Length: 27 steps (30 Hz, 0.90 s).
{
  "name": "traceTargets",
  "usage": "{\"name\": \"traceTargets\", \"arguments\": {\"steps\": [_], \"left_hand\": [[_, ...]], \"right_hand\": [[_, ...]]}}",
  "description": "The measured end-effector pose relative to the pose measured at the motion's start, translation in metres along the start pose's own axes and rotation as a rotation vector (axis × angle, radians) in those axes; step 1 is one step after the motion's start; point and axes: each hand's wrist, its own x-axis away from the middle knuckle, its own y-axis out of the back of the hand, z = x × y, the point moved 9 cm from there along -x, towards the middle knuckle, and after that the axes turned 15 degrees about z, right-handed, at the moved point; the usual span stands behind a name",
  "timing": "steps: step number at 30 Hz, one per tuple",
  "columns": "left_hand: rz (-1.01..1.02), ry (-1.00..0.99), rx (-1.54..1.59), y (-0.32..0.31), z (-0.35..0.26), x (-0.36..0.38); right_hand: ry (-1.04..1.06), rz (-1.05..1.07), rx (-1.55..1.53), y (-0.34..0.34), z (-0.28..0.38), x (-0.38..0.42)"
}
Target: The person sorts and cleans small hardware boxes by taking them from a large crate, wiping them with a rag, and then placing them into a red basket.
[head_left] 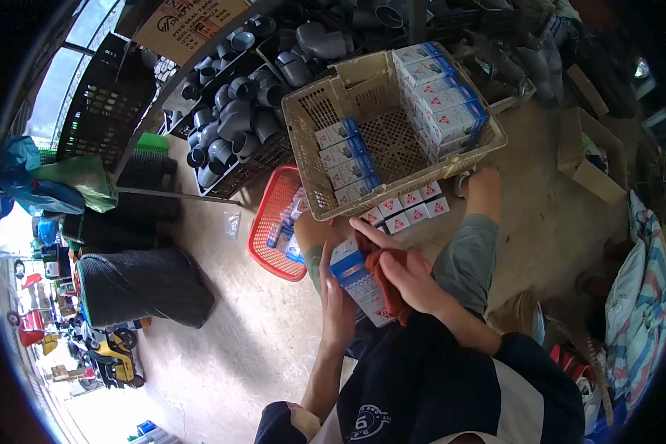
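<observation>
My left hand [337, 302] grips a blue and white cardboard box [360, 287] from its left side, above my lap. On the box's right side, my right hand [416, 283] holds a reddish-brown cloth [389, 290] pressed against it. Part of the box is hidden behind the cloth and fingers. Beyond my hands stands a tan plastic crate [325, 96] with similar boxes: a row of blue and white boxes [346, 163] at its left and a taller stack [450, 111] at its right. Several small white boxes [408, 210] sit by the crate's near side.
A red plastic basket [256, 240] with blue and white packages stands left of my knee. Grey pipe fittings [233, 118] fill black crates behind it. A dark mesh roll [140, 287] lies on the floor at left. An open carton [596, 174] and a striped sack [640, 274] are at right.
</observation>
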Motion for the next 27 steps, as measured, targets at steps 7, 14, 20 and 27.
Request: {"name": "traceTargets", "arguments": {"steps": [7, 14, 20, 27], "left_hand": [[-0.248, 0.111, 0.143, 0.039, 0.024, -0.004], [-0.126, 0.124, -0.492, 0.008, 0.020, 0.007], [-0.165, 0.048, -0.265, 0.031, 0.018, 0.015], [-0.230, -0.048, -0.505, 0.016, -0.012, 0.019]], "right_hand": [[-0.104, 0.180, 0.660, -0.035, -0.010, 0.017], [0.031, -0.129, 0.500, -0.002, 0.007, -0.012], [0.182, 0.138, 0.826, -0.047, 0.013, 0.002], [0.148, 0.019, 0.301, -0.014, 0.007, -0.036]]}}
